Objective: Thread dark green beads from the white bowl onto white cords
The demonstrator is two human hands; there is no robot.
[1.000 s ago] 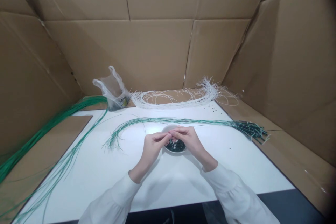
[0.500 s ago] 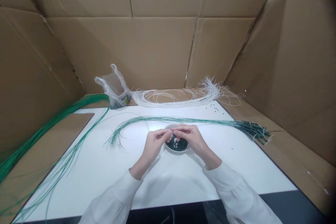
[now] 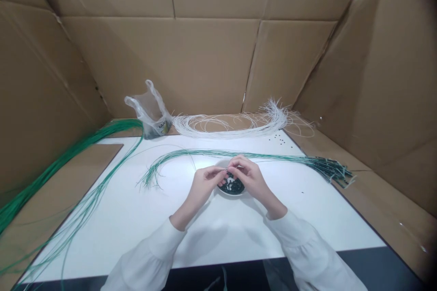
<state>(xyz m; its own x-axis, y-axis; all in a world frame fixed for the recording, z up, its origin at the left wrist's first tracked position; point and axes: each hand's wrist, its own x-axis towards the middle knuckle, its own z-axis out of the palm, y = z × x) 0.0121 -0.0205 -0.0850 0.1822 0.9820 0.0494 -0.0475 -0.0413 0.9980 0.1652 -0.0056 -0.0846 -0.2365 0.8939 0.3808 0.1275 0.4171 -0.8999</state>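
Fingertips do the fine work here: the left hand [image 3: 202, 185] and right hand [image 3: 251, 177] are each closed to a narrow pinch, meeting at a tiny pale piece [image 3: 226, 169] too small to make out clearly. Light pressure from the pads, with both wrists steady, would probably suit something so slight; squeezing harder could bend it or make it slip. Keeping the grip above the round, smooth bowl [image 3: 233, 195] seems wise, since the small dark bits [image 3: 229, 188] and a few white ones lie loose just below the fingers and would catch a drop. Just beyond the grip, a bundle of thin green strands [image 3: 218, 152] curves across the glossy white table [image 3: 136, 218], frayed on the left and dark and stiff-looking on the right. Farther off lies a springy loop of white strands [image 3: 218, 134], with a crinkled, see-through bag [image 3: 155, 120] to its left. Well left of the grip, more green strands [image 3: 58, 163] sweep down in long, wiry arcs; snagging a sleeve on them is best avoided.
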